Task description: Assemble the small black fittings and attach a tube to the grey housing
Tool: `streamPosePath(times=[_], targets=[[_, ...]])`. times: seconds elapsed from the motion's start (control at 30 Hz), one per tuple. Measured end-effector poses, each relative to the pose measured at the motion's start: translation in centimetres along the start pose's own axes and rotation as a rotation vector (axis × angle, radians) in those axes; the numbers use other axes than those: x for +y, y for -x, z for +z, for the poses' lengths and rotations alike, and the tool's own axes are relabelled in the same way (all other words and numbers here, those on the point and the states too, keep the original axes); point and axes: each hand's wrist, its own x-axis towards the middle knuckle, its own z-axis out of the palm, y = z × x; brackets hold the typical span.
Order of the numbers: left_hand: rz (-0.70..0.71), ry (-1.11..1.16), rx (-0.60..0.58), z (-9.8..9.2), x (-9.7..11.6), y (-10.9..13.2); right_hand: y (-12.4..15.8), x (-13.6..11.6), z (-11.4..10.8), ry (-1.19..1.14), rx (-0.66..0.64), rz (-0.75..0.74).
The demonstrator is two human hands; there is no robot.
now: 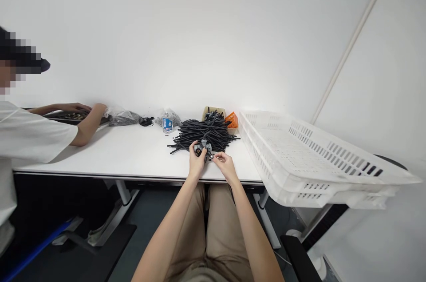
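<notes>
My left hand (196, 160) is closed around a grey metal carburetor (206, 144) with a round dark opening, held just above the table's front edge. My right hand (224, 164) pinches close against the carburetor's lower right side; a small shiny piece shows at its fingertips, too small to name. Right behind both hands lies a heap of black rubber hoses (191, 132), one of which seems to rise from the carburetor's top. Whether that hose is attached I cannot tell.
A large white plastic crate (266, 164) stands to the right. Behind the hoses are a yellowish bin (208, 109) and an orange basket (232, 119). A water bottle (167, 123) and plastic bags (123, 117) stand left. A co-worker (36, 131) reaches into a dark tray.
</notes>
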Motion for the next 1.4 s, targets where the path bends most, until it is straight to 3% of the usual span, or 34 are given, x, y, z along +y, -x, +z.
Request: streamPosePath(times=[0.1,0.33,0.53,0.93,1.4], targets=[[0.174,-0.136,0.080,0.0,-0.3,-0.1,0.2,0.1,0.0,0.096,0.005,0.003],[0.261,-0.120,0.108,0.0,-1.0,-0.3,0.1,0.7,0.1,0.222,0.045,-0.022],[0.292,-0.252,0.113,0.2,-1.1,-0.3,0.2,0.9,0.4,0.364,0.078,-0.035],[0.296,-0.287,0.091,0.2,-1.5,-0.7,-0.2,1.2,-0.2,-0.023,-0.015,0.030],[0.285,-0.274,0.072,0.0,-1.6,-0.9,-0.3,0.8,-0.1,-0.090,0.003,0.051]])
